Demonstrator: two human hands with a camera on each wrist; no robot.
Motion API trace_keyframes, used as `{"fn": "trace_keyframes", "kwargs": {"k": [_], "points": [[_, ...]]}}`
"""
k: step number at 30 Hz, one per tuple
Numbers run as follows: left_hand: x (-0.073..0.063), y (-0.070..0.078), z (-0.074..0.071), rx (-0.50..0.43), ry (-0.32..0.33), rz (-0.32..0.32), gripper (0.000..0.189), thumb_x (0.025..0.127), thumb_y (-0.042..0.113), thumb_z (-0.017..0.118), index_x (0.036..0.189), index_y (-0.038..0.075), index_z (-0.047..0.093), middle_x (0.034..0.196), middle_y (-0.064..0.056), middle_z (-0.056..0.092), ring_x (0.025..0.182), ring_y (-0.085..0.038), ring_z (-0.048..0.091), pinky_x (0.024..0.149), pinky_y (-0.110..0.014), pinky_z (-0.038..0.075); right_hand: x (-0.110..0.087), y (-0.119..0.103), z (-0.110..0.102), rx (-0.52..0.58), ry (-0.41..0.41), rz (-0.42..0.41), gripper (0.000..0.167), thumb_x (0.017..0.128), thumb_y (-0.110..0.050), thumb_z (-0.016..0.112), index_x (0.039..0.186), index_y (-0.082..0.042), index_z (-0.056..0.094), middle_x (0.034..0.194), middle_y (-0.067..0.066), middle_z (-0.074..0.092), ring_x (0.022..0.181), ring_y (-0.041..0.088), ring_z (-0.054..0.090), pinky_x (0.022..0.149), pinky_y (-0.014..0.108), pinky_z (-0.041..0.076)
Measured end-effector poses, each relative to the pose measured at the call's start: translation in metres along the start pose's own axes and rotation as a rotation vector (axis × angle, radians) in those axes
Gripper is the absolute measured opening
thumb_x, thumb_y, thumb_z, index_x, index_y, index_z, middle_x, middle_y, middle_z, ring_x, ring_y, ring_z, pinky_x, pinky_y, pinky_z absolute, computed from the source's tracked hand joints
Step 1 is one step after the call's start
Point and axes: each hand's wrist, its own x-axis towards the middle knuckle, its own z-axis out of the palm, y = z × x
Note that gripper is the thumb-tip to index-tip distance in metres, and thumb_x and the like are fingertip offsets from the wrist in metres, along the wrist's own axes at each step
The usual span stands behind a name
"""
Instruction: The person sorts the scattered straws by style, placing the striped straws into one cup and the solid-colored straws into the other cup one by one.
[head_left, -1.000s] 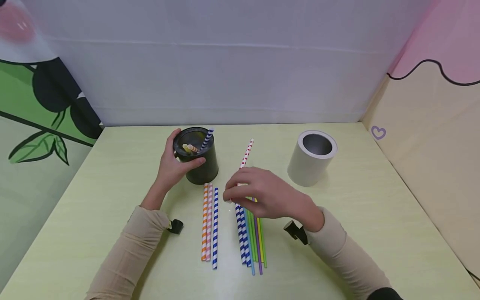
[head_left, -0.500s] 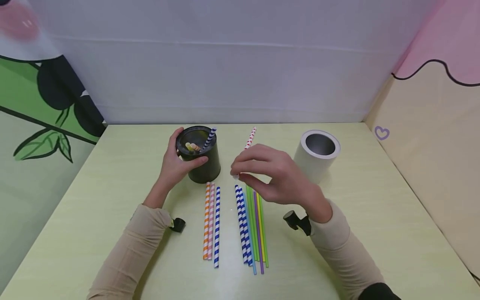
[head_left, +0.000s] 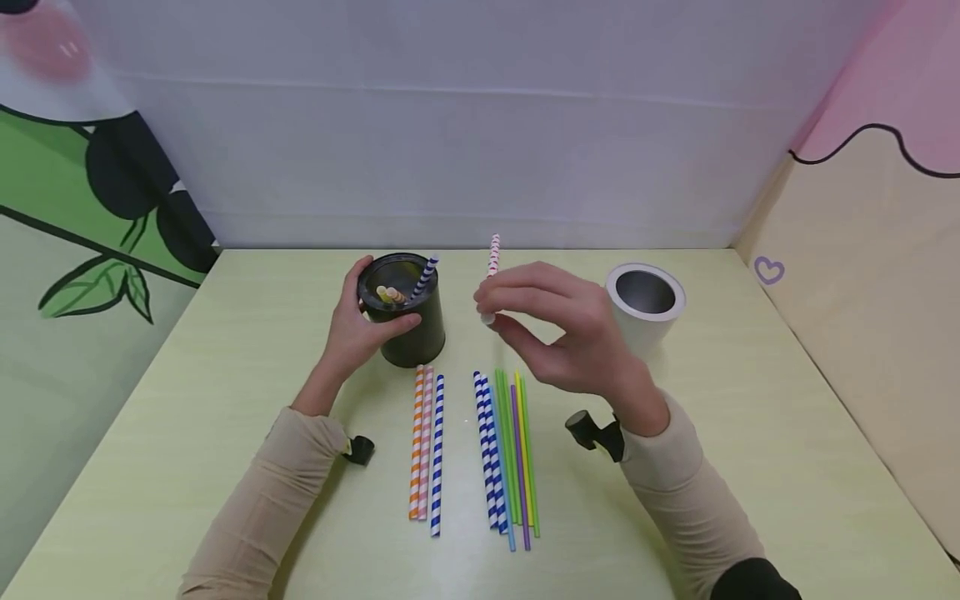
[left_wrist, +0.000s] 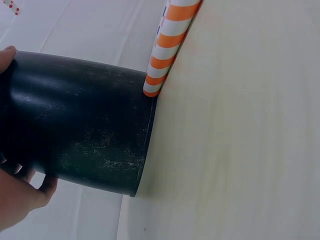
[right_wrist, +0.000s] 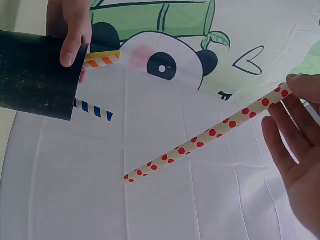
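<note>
My left hand (head_left: 357, 333) grips a black cup (head_left: 415, 337) that stands on the table, thumb across its near side and fingers round its left. Inside the cup are a dark blue striped straw (right_wrist: 95, 110), an orange striped straw (right_wrist: 102, 62) and a yellow straw (right_wrist: 107, 54). Up in the air, right of the cup, my right hand (head_left: 562, 321) pinches one end of a white straw with red dots (right_wrist: 205, 137) between thumb and fingers. The straw's other end points away from me and is apart from the cup.
A white cup (head_left: 645, 308) stands at the right on the pale table (head_left: 720, 433). In front of the black cup lie orange, pink and blue striped straws (head_left: 425, 450). To their right lies a row of blue striped, light blue, green, purple and yellow straws (head_left: 510, 458).
My right hand has lifted the red-dotted straw up and away from the row of straws, and the straw now points more straight ahead. My left hand keeps its grip on the black cup.
</note>
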Motion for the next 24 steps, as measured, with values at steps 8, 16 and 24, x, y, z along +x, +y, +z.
{"fn": "trace_keyframes", "kwargs": {"k": [8,16,24], "points": [[0.001,0.001,0.000,0.006,0.006,-0.001,0.104,0.072,0.030,0.085,0.152,0.027,0.018,0.146,-0.006,0.038,0.132,-0.028,0.036,0.104,-0.057,0.034,0.008,0.004,0.003,0.011,0.120,0.009,0.013,0.079,0.009,0.067,0.092,0.004,0.066,0.094,0.017,0.069,0.092,0.024,0.066,0.080,0.032,0.055],[0.001,-0.001,0.000,0.006,0.004,-0.019,0.104,0.071,0.033,0.085,0.152,0.029,0.019,0.147,-0.007,0.037,0.132,-0.032,0.036,0.103,-0.058,0.034,0.013,0.006,0.008,0.056,0.180,0.021,0.018,0.078,0.012,0.066,0.096,0.007,0.065,0.095,0.018,0.069,0.085,0.022,0.066,0.071,0.029,0.055],[0.001,-0.002,0.001,0.007,0.009,-0.016,0.104,0.071,0.033,0.085,0.151,0.029,0.020,0.146,-0.007,0.038,0.131,-0.030,0.037,0.104,-0.057,0.034,0.010,0.010,0.018,0.077,0.169,0.083,0.021,0.078,0.013,0.066,0.098,0.006,0.062,0.097,0.019,0.068,0.090,0.022,0.067,0.069,0.031,0.056]]}}
